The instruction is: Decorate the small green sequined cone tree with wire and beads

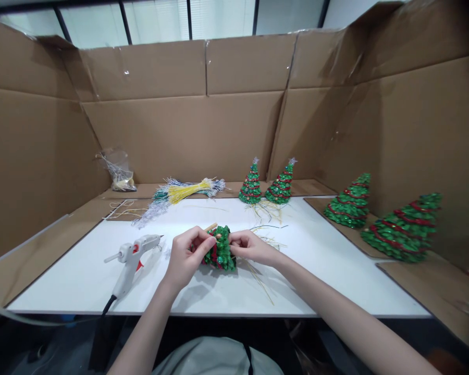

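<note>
A small green and red tinsel Christmas tree [221, 255] lies tilted over the white table [316, 281], with a bare tan cone tip poking out toward the back. My left hand [187, 258] grips its left side, fingers wrapped and thumb pinching near the top. From the right, my right hand [250, 247] pinches at the tree's upper edge with closed fingers. Thin yellow strands [260, 278] lie on the table just beneath and to the right of my hands.
A white glue gun [133, 258] rests on its stand left of my hands, cord trailing off the front edge. Yellow, green and silver wire bundles [183, 191] lie at the back. Finished trees stand at the back [250, 183], [281, 184] and right [349, 202], [404, 228]. Cardboard walls surround the table.
</note>
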`<state>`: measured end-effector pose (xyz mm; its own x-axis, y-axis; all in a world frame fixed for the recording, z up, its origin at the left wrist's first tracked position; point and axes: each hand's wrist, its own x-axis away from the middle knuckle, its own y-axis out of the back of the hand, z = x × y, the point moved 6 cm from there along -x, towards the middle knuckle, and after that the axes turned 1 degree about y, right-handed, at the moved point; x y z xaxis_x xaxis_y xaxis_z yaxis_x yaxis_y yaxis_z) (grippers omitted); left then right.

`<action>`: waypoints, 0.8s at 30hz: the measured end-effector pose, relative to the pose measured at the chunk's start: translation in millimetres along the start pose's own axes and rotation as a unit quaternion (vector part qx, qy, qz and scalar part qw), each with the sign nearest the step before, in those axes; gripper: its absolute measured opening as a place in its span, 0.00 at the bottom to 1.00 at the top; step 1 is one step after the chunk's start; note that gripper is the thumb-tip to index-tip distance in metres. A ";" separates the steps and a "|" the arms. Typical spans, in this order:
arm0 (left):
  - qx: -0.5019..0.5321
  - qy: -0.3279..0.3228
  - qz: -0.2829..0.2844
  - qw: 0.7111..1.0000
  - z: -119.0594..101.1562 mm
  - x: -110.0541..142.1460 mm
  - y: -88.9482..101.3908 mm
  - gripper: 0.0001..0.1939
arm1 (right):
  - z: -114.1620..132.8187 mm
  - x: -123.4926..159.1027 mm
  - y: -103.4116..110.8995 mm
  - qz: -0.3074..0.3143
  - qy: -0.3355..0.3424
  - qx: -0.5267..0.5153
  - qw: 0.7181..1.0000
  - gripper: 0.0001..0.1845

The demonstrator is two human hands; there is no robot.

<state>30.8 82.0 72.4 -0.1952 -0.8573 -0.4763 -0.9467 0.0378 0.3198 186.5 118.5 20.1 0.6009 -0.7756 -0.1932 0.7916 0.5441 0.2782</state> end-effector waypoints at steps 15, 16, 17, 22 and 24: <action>-0.013 0.000 0.015 1.000 -1.3 -1.5 0.6 0.13 | 1.4 0.3 -0.8 0.001 0.000 0.001 1.000 0.14; -0.013 0.001 0.015 1.000 -1.0 -1.3 0.7 0.13 | 2.1 0.5 -0.5 0.001 0.001 0.003 1.000 0.14; -0.012 0.002 0.015 1.000 -0.7 -1.0 0.9 0.13 | 2.8 0.7 -0.2 0.001 0.002 0.006 1.000 0.14; -0.007 0.004 0.013 1.000 0.2 -1.0 0.9 0.13 | 5.2 1.3 0.1 0.001 0.016 0.015 1.000 0.15; -0.004 0.007 0.015 1.000 0.6 -1.6 0.6 0.13 | 3.9 1.4 0.0 0.000 0.015 0.016 1.000 0.14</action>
<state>30.4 83.7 72.8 -0.2202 -0.8634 -0.4539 -0.9380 0.0597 0.3414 187.0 116.1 23.4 0.6044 -0.7651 -0.2221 0.7881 0.5333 0.3074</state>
